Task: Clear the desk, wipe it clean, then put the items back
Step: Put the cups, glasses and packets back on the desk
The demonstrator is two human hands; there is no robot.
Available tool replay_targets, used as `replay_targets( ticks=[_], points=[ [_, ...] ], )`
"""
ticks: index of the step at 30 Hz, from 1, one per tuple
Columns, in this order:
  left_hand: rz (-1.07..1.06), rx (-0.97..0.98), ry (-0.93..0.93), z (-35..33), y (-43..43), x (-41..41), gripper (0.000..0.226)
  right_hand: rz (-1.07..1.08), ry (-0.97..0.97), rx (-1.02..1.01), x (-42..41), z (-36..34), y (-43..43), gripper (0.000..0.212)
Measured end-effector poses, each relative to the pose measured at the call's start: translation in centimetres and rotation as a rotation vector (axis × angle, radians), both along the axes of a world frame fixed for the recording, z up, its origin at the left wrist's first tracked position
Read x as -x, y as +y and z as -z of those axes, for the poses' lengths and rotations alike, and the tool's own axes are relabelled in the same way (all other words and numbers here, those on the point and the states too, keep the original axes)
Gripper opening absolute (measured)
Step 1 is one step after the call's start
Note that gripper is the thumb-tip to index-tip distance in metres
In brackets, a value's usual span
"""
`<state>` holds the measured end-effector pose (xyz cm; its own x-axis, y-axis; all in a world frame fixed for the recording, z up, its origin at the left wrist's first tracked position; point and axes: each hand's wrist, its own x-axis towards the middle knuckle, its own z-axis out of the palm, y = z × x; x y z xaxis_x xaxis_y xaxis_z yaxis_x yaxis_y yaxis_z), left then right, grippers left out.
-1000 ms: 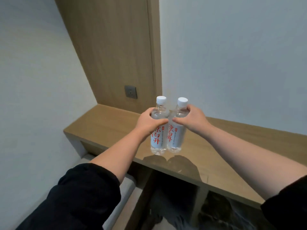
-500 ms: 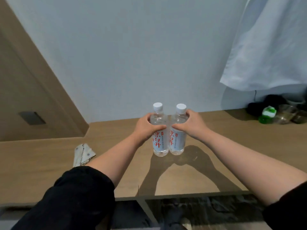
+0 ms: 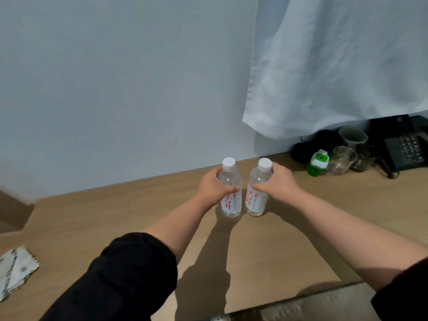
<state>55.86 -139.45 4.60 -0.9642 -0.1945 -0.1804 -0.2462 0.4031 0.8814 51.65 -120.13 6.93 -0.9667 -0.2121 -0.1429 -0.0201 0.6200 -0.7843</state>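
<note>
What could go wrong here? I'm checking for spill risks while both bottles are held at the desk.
1. The left hand and right hand grip the left bottle and right bottle high, side by side; a careless release might tip one into the other.
2. A rightward sweep could knock the clear glass nearby.

1. Water bottles, two: left bottle (image 3: 231,202), right bottle (image 3: 257,201).
2. Hands, two: left hand (image 3: 212,187), right hand (image 3: 281,181).
3. Clear cups (image 3: 342,159), three.
4. Singles: one green-capped container (image 3: 317,162), one black telephone (image 3: 407,150), one white cloth (image 3: 335,66), one patterned packet (image 3: 16,269).
</note>
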Motion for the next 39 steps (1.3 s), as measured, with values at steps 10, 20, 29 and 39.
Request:
replay_targets(
  ticks=[10,20,29,39],
  points=[
    [-0.099,0.026,0.000,1.4,11.3,8.1,0.074,-0.028,0.130,-0.119,9.0,1.8,10.1,0.043],
    [-0.284,-0.077,0.033,5.4,15.4,11.4,0.064,0.097,-0.001,0.109,10.8,5.6,13.7,0.079],
    [-0.387,-0.086,-0.020,11.0,16.3,10.6,0.049,0.135,-0.219,-0.008,10.3,9.9,12.5,0.053],
    [-0.397,-0.154,-0.022,11.5,15.8,14.1,0.052,0.312,-0.148,0.097,14.4,12.4,9.8,0.047]
  ],
)
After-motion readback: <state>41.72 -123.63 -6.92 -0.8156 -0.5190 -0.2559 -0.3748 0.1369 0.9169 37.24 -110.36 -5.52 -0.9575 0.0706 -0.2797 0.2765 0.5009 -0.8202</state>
